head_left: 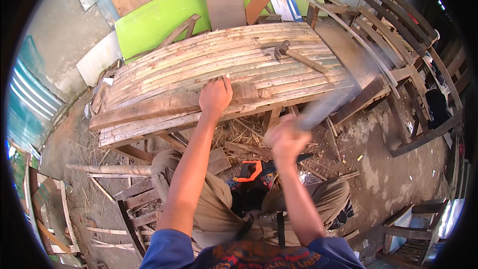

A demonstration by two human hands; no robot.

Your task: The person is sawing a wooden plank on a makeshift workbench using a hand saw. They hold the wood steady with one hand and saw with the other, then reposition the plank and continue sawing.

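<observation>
Your left hand (215,96) clamps a long brown wooden plank (159,107), right hand (288,142) clenches blurred grey-bladed tool (326,106)
Plank's probably stiff, hefty; grip edges.

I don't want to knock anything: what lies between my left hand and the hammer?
In the head view, only the slatted tabletop shows between your left hand and the hammer; no other tool lies in that stretch.

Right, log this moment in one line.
left hand: on wooden plank | right hand: holding blurred long tool | hammer: on slatted tabletop
</observation>
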